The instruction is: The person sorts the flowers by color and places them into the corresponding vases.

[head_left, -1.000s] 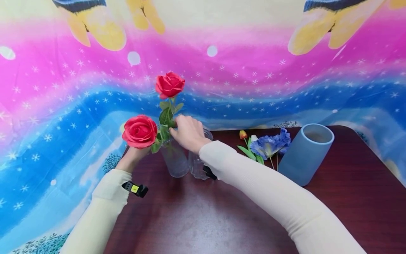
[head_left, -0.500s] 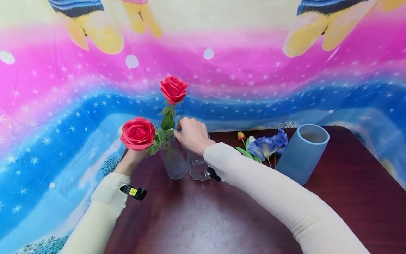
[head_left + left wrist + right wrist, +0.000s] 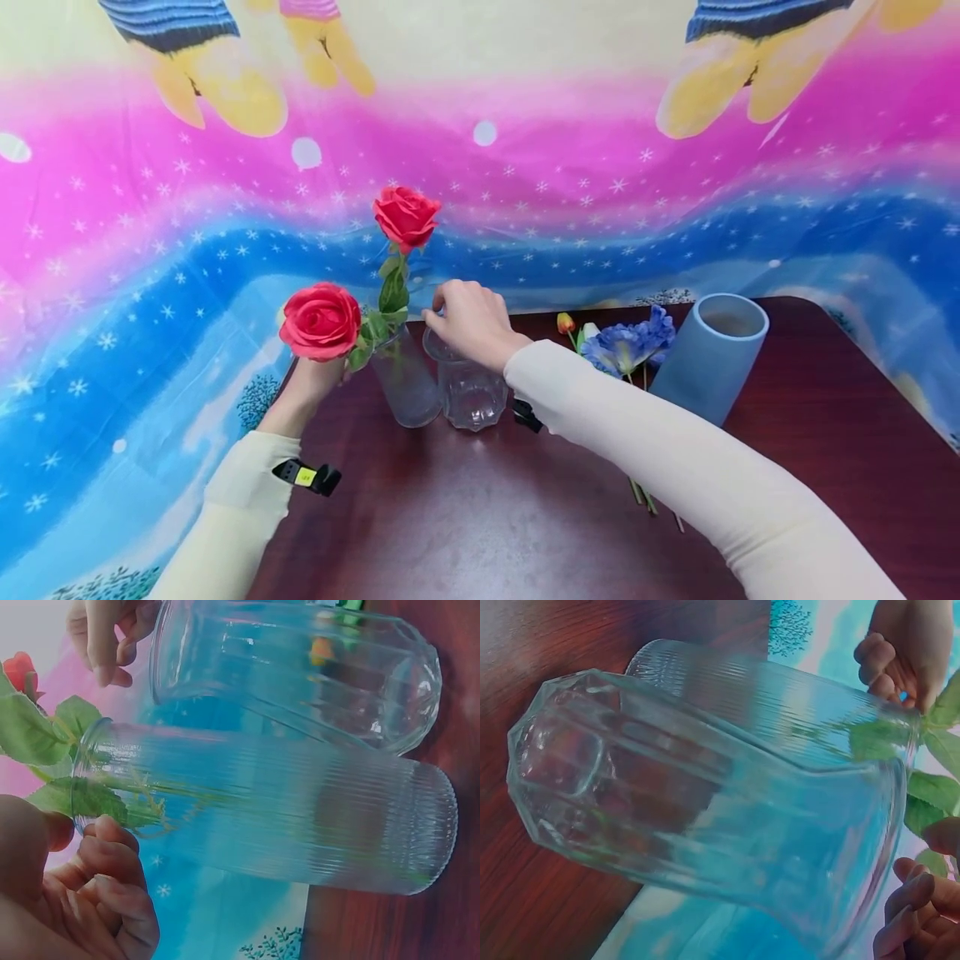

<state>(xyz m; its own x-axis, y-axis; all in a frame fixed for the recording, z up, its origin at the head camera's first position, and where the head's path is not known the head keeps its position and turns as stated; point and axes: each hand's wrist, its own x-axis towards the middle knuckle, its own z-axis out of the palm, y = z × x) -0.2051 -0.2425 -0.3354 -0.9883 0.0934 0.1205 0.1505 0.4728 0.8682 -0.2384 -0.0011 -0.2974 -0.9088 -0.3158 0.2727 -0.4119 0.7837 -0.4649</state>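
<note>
**Tipping risk at the ribbed vase**

Both roses (image 3: 407,218) lean from the ribbed vase (image 3: 408,387), left on the table (image 3: 465,517). We see the left grip (image 3: 82,881) pinching its lip; should that slacken, we think their weight could tip it. The right grip (image 3: 474,323), relaxed, holding nothing, might brush the clear vase (image 3: 474,396) just right.

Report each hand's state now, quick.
Left hand: closed, pinching the ribbed vase at its rim.
Right hand: open, fingers loosely curled, holding nothing.
</note>
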